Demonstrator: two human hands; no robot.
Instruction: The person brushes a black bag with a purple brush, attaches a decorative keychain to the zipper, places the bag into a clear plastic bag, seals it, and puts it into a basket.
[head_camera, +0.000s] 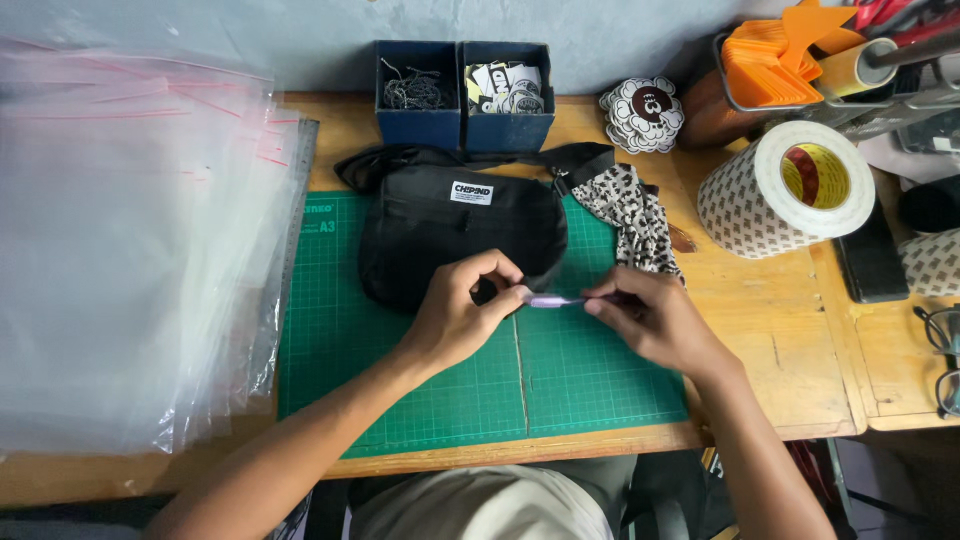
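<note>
Head view looks straight down on a wooden worktop with a green cutting mat laid across its middle. Both hands meet over the mat's centre, just in front of a black sling bag that lies flat on the mat's far half. The left hand is curled, thumb and forefinger pinched on one end of a small pale purple strip; the right hand is likewise nearly closed, its fingertips pinching the other end, so the strip is stretched level between them just above the mat. Held at both ends like this, it stays taut and clear of the bag.

A leopard-print cloth lies touching the bag's right side, under its strap. A stack of clear plastic bags covers the worktop's left part, overlapping a steel ruler along the mat's edge. At the back stand two dark blue boxes of small parts, a pile of round stickers beside them. A large roll of tape sits to the right, within easy reach.
</note>
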